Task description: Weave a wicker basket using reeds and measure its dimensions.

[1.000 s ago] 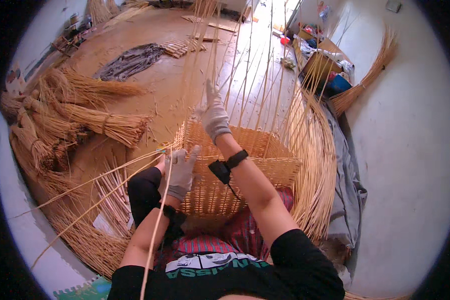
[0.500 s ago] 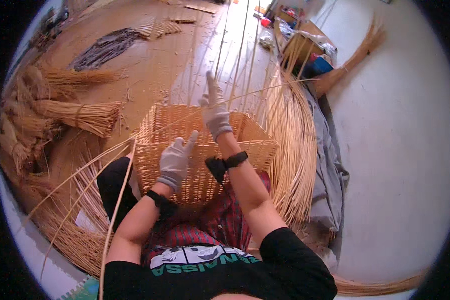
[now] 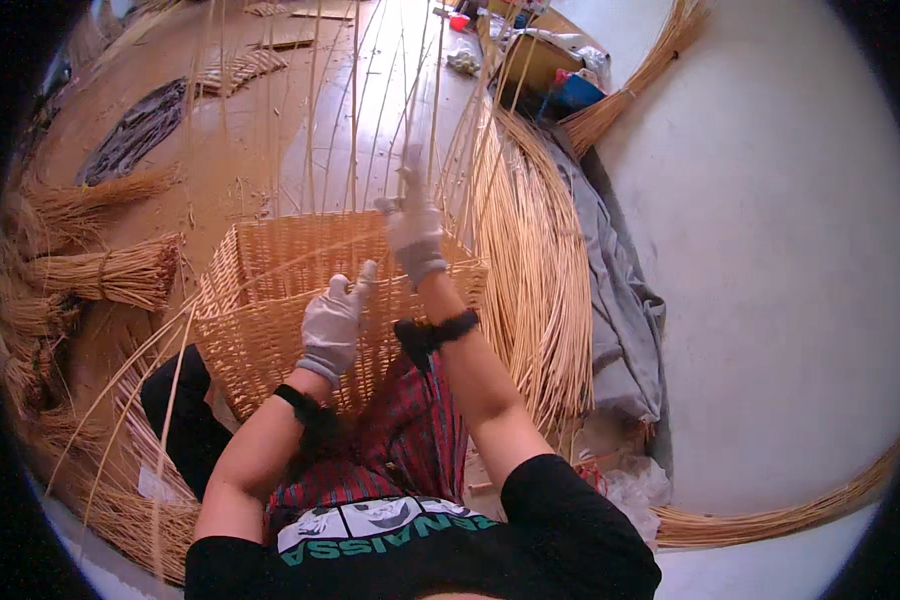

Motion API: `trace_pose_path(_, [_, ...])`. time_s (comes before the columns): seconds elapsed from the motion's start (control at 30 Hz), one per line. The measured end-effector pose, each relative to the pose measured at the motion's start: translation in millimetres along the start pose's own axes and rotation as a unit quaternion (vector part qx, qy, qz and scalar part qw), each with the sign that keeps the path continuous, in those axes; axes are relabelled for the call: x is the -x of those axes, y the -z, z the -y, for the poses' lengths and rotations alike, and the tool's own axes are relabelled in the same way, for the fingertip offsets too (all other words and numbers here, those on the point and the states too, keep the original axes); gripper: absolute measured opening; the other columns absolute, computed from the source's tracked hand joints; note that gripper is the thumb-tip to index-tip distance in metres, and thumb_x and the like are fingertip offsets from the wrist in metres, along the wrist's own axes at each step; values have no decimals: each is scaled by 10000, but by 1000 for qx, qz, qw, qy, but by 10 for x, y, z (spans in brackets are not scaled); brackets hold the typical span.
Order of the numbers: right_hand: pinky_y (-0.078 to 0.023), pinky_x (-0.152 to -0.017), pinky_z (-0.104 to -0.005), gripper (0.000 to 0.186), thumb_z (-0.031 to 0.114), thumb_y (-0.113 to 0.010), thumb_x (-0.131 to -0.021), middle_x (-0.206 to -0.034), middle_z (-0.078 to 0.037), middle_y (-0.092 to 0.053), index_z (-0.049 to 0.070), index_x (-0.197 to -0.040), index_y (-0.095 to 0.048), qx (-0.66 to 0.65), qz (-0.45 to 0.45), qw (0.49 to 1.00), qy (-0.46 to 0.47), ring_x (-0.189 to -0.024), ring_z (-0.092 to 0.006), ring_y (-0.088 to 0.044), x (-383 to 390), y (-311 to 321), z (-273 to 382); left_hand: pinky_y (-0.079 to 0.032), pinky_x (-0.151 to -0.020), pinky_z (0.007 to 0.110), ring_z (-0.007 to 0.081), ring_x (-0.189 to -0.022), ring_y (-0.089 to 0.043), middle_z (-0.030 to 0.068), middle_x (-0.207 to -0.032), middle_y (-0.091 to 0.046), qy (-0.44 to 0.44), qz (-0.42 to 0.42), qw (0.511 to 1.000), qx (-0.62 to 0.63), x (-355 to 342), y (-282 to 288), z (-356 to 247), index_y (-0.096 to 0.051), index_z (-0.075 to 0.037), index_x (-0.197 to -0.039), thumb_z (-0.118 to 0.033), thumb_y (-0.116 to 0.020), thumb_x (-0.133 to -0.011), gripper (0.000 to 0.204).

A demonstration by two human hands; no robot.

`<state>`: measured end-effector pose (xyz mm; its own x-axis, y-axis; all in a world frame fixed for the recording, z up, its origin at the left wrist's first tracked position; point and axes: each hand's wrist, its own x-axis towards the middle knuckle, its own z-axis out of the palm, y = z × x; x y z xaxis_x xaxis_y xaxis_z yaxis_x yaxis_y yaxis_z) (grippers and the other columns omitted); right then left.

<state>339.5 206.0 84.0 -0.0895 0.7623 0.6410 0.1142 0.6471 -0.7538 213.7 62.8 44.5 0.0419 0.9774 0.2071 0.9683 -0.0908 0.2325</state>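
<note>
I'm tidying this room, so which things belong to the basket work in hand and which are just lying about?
Seemingly in the job:
open wicker basket
left gloved hand
right gloved hand
upright stakes
pale rods alongside, probably stock

Apparently lying about:
grey cloth
blue container
dark heap on the floor

Two gloved hands [image 3: 330, 325] [image 3: 414, 235], one woven basket [image 3: 253, 352], two black wristbands [image 3: 289, 396] [image 3: 458, 326]

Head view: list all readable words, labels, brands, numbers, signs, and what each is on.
Shirt: green lettering, upside down in view, beside a white print; wording not copied out.
Box: any marking too small to tell.
Nothing else legible.
</note>
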Motion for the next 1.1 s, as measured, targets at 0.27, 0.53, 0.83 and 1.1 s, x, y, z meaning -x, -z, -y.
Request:
trace_pose_path(0.27, [-547, -675, -272, 173, 126, -497, -1020, -989, -102, -666, -8, -1114, -552, -95, -141, 936, -310, -771, -148, -643, 725, 1123, 3, -526, -776, 520, 382, -913, -637, 156, -1240, -487, -117, -147, 974, 126, -272, -115, -359, -356, -286, -1532, -39, -574, -863, 745])
trace_pose_path(0.53, [-507, -716, -280, 463, 36, -647, -902, -1050, -69, -679, 84, -1359, -585, 99, 19, 995, -25, -806, -119, -615, -164, 861, -158, -566, -594, 457, 338, -729, -700, 209, -1136, -512, 8, 77, 995, 68, -492, -316, -777, -213, -234, -1581, -38, -482, -926, 736])
trace_pose_path(0.83, [-535, -788, -425, 437, 302, -622, -967, -1021, -169, -721, 161, -1372, -542, 347, 68, 901, -251, -926, -318, -694, 794, 1180, 159, -584, -689, 411, 318, -847, -703, 229, -1295, -497, -47, 93, 989, 104, -426, -145, -587, -381, -226, -1479, -9, -488, -930, 601])
trace_pose_path(1.1, [-541, -811, -421, 447, 249, -694, -907, -999, -167, -711, 172, -1319, -540, 348, 38, 895, -277, -933, -339, -690, 940, 598, 332, -532, -753, 346, 217, -866, -651, 99, -897, -673, 118, -291, 896, 314, 1203, 173, 1309, -654, -66, -1089, -92, -683, -919, 175])
